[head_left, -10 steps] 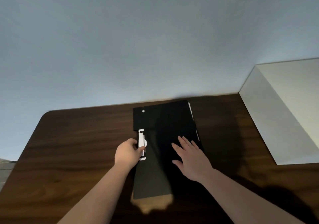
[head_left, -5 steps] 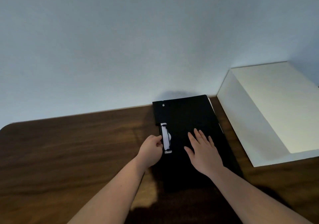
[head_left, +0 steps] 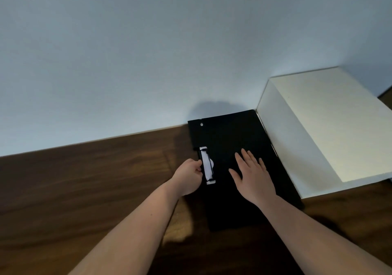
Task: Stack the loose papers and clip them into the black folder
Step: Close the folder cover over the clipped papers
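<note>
Folder: we see the black folder [head_left: 237, 168] lying closed and flat on the dark wooden table [head_left: 84, 190], its far end close to the pale wall [head_left: 148, 52] and its long axis running away from us.
Clip: a white clip [head_left: 207, 165] with black bands sits on the folder's left edge, about halfway along; a small pale dot shows near the folder's far left corner.
Papers: we make out only a thin white edge [head_left: 274, 150] of paper along the folder's right side; the rest is hidden under the black cover.
Left hand: our left hand [head_left: 189, 177] is curled at the folder's left edge, thumb and fingers pinched against the outer side of the clip. We cannot tell how firm the grip is.
Right hand: our right hand [head_left: 252, 173] lies palm down on the cover, fingers spread wide and pointing away from us, holding nothing, just right of the clip.
Box: a white box [head_left: 318, 130] stands on the table to the right, its near-left side just beside the folder's right edge; we cannot tell if they touch.
Arms: both forearms are bare and reach in from the bottom of the view.
Light: 1 bright patch [head_left: 180, 230] lies on the table between the forearms.
</note>
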